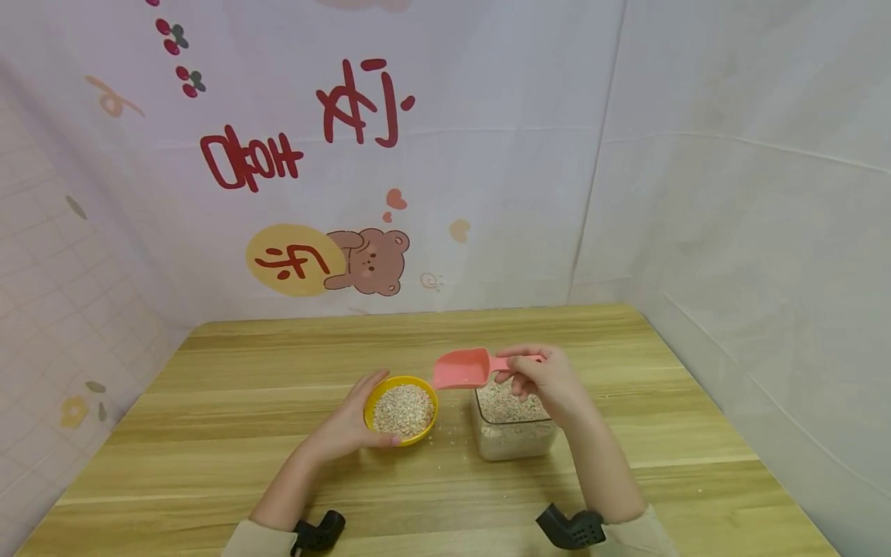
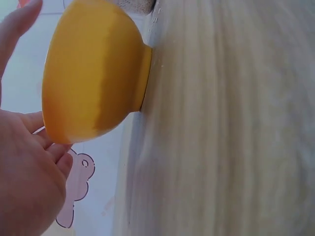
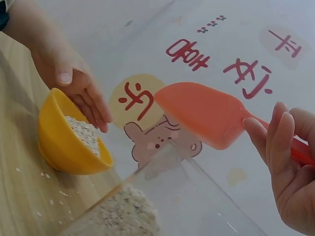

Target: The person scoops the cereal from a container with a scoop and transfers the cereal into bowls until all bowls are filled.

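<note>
A yellow bowl (image 1: 401, 410) filled with oat flakes (image 3: 82, 132) stands upright on the wooden table. Around its left side curves my left hand (image 1: 351, 418), thumb at the near rim and fingers at the far rim. In the left wrist view that hand's fingers (image 2: 49, 142) meet the bowl's rim, while the thumb stands off it. My right hand (image 1: 543, 379) pinches the handle of a pink scoop (image 1: 462, 368), held level between the bowl and a clear square container (image 1: 517, 441) of oats. The scoop's hollow looks bare in the head view.
Loose flakes (image 3: 44, 175) lie scattered on the table (image 1: 278, 371) near the bowl. A printed white cloth (image 1: 501, 193) hangs behind the table's far edge, and pale cloth also runs along both sides.
</note>
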